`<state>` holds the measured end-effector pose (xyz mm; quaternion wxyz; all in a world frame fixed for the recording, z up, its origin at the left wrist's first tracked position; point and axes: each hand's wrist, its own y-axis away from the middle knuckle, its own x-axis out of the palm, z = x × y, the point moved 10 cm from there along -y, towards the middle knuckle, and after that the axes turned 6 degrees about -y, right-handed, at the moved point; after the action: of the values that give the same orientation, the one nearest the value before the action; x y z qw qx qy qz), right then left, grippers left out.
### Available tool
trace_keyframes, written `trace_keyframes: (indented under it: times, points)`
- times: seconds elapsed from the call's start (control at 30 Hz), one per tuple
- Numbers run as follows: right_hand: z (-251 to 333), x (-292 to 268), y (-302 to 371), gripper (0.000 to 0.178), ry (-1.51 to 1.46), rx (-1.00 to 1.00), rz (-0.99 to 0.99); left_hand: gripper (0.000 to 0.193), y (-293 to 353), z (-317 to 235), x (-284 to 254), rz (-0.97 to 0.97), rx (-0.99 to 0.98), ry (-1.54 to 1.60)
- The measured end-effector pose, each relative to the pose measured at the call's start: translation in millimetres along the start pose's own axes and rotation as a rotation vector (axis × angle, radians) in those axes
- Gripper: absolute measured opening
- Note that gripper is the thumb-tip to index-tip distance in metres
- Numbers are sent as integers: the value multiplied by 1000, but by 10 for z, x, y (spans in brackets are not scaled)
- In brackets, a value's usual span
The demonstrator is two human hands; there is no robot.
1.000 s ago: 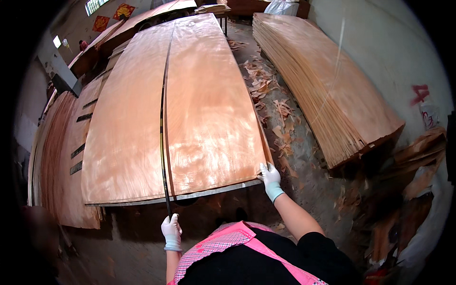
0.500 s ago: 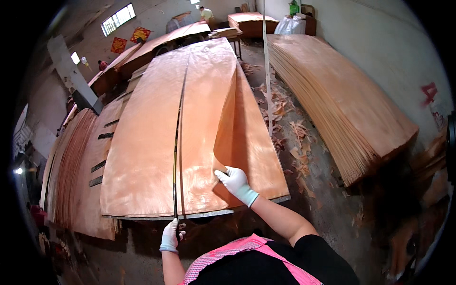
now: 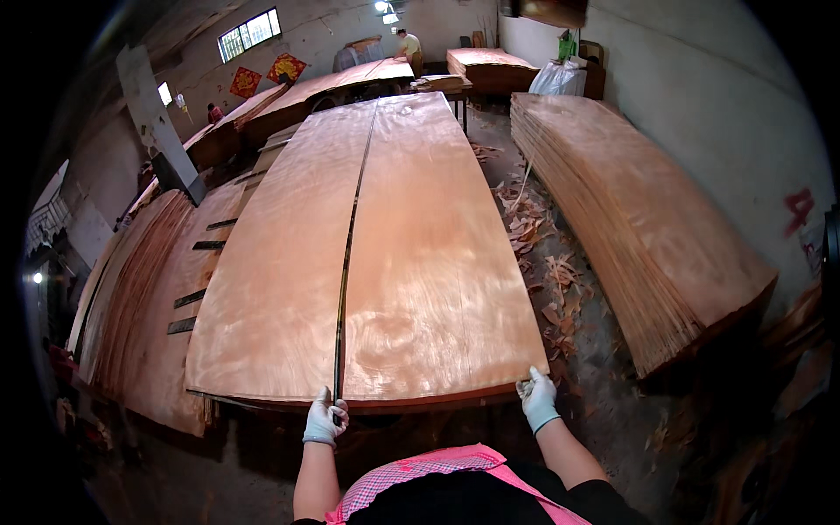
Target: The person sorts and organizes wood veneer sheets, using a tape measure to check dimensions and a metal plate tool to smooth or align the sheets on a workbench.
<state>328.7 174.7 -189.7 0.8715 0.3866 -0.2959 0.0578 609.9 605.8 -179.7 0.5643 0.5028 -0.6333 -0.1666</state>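
Directly ahead, stretching away lengthwise on a low stack: two long reddish-brown wood veneer sheets, left sheet point(image 3: 280, 262) and right sheet point(image 3: 433, 254), side by side with a narrow dark gap point(image 3: 347, 262) between. Off to the right, well apart, a sloping pile of pale veneer strips point(image 3: 630, 227); between stack and pile, torn veneer scraps point(image 3: 542, 254) on the dirt floor. To the left, more curved veneer stacks point(image 3: 140, 297). Long axis of the right sheet running straight away, near short edge crosswise. At its near right corner, white-gloved right hand point(image 3: 536, 398), fingers closed over the edge. At the near end of the gap, white-gloved left hand point(image 3: 325, 420), pinching the sheet's left corner. Both equally close, one at each corner.
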Motion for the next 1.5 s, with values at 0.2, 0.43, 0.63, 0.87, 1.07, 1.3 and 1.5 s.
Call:
trace_keyframes:
  times: [0.2,0.43,0.63,0.87,1.07,1.3,1.5]
  points:
    - [-755,-127,-151,25,-127,298,22,23,-439,-43,-333,-117,48,-108]
    - [-593,-302,-247,8,301,35,-108,21,-563,-109,-487,-172,270,-345]
    - [-657,-172,-370,17,236,2,-132,26,-655,-274,-317,-172,328,-462]
    - [-268,-33,-214,38,1014,-601,4,24,-807,-209,-153,-203,289,-427]
    - [-289,584,363,37,1323,-904,156,25,-617,-288,-350,-173,279,-457]
    - [-719,-159,-155,28,411,-44,-23,21,-658,-338,-380,-198,253,-500]
    - [-517,-29,-22,31,629,-92,1,20,-614,-361,-379,-202,251,-523]
